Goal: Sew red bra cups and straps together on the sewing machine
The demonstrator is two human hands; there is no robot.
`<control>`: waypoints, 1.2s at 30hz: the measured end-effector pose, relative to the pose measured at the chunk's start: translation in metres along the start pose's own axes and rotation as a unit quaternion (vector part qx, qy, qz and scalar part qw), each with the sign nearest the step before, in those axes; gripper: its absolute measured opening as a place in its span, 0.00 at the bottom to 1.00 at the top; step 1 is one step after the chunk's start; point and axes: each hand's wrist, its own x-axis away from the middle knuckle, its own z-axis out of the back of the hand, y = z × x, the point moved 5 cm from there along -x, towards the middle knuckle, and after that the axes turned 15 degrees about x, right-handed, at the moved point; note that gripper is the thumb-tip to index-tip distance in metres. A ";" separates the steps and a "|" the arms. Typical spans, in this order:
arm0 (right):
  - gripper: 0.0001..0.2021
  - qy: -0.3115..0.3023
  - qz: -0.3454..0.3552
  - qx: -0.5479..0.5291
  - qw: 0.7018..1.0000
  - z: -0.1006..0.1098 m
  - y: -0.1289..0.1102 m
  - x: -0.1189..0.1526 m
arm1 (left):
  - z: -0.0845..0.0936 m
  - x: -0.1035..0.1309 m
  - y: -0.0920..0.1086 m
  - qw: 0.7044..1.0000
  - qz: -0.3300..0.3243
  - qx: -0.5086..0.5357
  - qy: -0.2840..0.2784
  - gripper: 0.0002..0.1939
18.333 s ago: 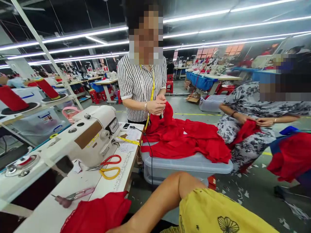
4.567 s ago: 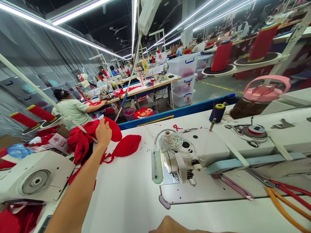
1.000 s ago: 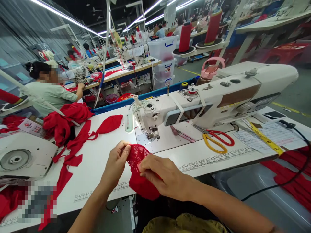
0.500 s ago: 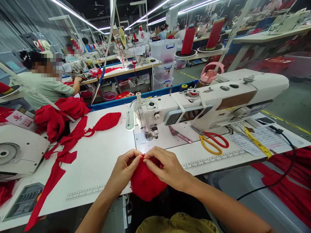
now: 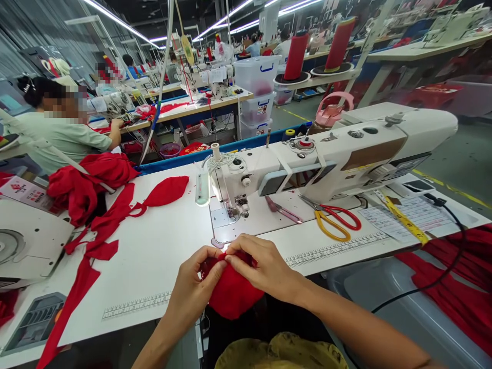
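A piece of red fabric (image 5: 236, 294) hangs from both my hands at the front edge of the sewing table (image 5: 154, 256). My left hand (image 5: 200, 274) pinches its upper edge between thumb and forefinger. Close beside it, my right hand (image 5: 259, 261) pinches the same edge, so the fingertips of both hands nearly meet. The cloth drops below the tabletop in front of my lap. Just beyond my hands stands the white sewing machine (image 5: 326, 159), its needle area (image 5: 232, 211) lit by a lamp.
Scissors with red and yellow handles (image 5: 336, 220) and pink thread snips (image 5: 284, 210) lie under the machine arm. Joined red cloth pieces (image 5: 111, 215) trail across the table's left side. A yellow tape measure (image 5: 405, 220) rests on papers. A co-worker (image 5: 65, 128) sits at the left.
My left hand has shifted slightly down and back, turning the cloth's upper edge. My right hand stays nearly in place, still pinching. The whole view has shifted a little.
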 end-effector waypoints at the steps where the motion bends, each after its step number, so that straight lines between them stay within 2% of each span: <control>1: 0.04 0.006 0.022 0.008 1.000 0.000 -0.002 0.000 | 0.000 0.001 -0.003 1.000 0.003 0.016 0.008 0.12; 6: 0.08 0.023 0.159 0.123 0.979 -0.005 -0.008 0.006 | -0.002 0.006 -0.022 0.991 0.056 0.123 -0.001 0.15; 9: 0.09 0.036 0.207 0.187 0.959 -0.008 -0.009 0.011 | -0.004 0.010 -0.030 0.982 0.084 0.170 -0.007 0.16; 12: 0.09 0.041 0.208 0.201 0.956 -0.009 -0.006 0.015 | -0.006 0.010 -0.033 0.980 0.091 0.176 -0.010 0.16; 16: 0.09 0.037 0.197 0.191 0.961 -0.009 -0.003 0.017 | -0.006 0.009 -0.034 0.989 0.069 0.132 -0.008 0.17; 20: 0.08 0.039 0.163 0.101 0.981 -0.008 0.001 0.016 | -0.005 0.010 -0.035 0.994 0.039 0.101 0.015 0.16; 23: 0.06 0.026 0.105 0.013 0.994 -0.009 0.005 0.014 | -0.007 0.013 -0.036 0.991 0.046 0.121 0.030 0.15; 26: 0.05 0.017 0.069 -0.026 0.997 -0.012 0.007 0.013 | -0.009 0.016 -0.035 0.985 0.057 0.155 0.055 0.15; 28: 0.06 0.019 0.087 -0.008 0.996 -0.014 0.006 0.013 | -0.010 0.017 -0.036 0.977 0.077 0.189 0.063 0.16; 32: 0.09 0.024 0.176 0.118 0.977 -0.022 0.000 0.015 | -0.008 0.017 -0.045 0.951 0.117 0.276 0.078 0.16; 36: 0.12 0.026 0.220 0.180 0.959 -0.027 -0.005 0.018 | -0.002 0.018 -0.054 0.943 0.129 0.297 0.078 0.15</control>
